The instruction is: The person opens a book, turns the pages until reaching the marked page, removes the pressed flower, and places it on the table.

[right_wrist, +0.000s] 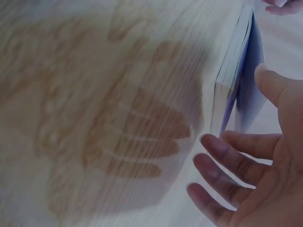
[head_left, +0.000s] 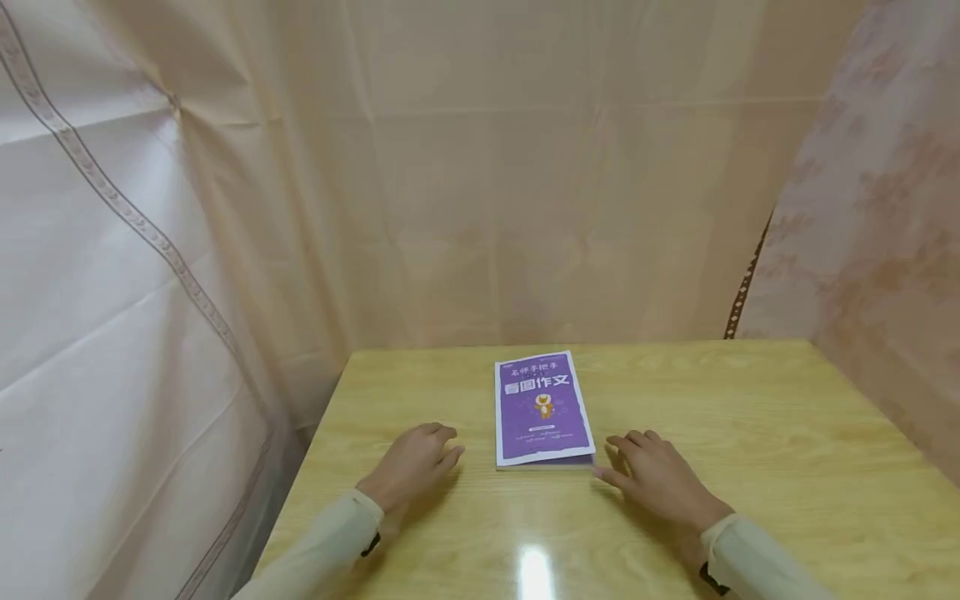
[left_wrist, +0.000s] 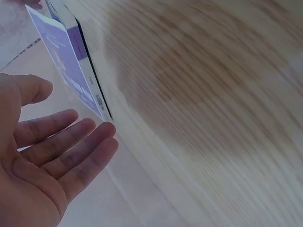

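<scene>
A purple book point(head_left: 542, 408) with a white border, Chinese lettering and a small cartoon lion lies face up on the wooden table. Its front cover lifts a little at the near right corner; the page block point(right_wrist: 234, 56) shows beneath it in the right wrist view. My left hand point(head_left: 416, 462) hovers over the table left of the book, fingers relaxed and holding nothing. On the other side, my right hand point(head_left: 660, 475) has its thumb close to the book's lower right corner, its fingers loosely bent and holding nothing. The book's spine point(left_wrist: 87, 61) faces my left hand.
The yellow wood-grain table point(head_left: 787, 433) reaches a beige curtain point(head_left: 540, 208) at the back. Pale cloth point(head_left: 112, 292) with a patterned trim hangs at the left, and floral cloth point(head_left: 885, 208) hangs at the right. A light reflection lies on the near tabletop.
</scene>
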Demonstrator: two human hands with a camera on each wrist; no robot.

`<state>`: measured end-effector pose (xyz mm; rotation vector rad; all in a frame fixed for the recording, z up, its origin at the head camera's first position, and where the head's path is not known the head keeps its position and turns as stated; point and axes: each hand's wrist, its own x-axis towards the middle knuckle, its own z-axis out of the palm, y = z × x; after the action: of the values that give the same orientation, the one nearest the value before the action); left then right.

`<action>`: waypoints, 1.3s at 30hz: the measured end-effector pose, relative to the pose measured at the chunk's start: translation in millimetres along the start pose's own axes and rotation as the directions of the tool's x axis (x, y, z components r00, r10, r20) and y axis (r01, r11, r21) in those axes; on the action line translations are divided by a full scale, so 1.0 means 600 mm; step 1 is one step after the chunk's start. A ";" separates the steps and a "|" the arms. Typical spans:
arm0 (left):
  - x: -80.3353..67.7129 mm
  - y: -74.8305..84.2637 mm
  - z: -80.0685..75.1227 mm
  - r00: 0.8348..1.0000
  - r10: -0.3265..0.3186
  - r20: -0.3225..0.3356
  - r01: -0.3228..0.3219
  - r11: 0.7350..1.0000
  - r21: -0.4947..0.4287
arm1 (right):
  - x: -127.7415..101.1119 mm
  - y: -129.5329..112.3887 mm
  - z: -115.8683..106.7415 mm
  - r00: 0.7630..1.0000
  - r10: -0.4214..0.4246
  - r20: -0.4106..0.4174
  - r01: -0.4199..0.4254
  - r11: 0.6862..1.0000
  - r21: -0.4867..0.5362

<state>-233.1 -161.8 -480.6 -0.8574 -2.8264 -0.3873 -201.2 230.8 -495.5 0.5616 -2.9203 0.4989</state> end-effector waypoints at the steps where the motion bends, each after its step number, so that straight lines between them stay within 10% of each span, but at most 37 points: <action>1: 0.004 0.002 0.003 1.000 0.005 0.003 -0.005 1.000 -0.006 | 0.001 0.000 0.001 1.000 0.002 0.003 -0.002 1.000 0.001; 26: 0.059 0.051 0.055 0.993 0.074 0.094 -0.064 0.993 -0.103 | 0.031 -0.019 0.026 1.000 -0.019 0.007 0.019 0.999 0.050; 39: 0.084 0.085 0.077 0.990 0.121 0.070 -0.126 0.989 0.080 | 0.035 -0.021 0.027 1.000 0.009 0.001 -0.009 0.999 0.049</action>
<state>-249.8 -81.3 -503.3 -1.0385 -2.8060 -0.2258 -216.6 206.8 -503.2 0.5554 -2.9191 0.5735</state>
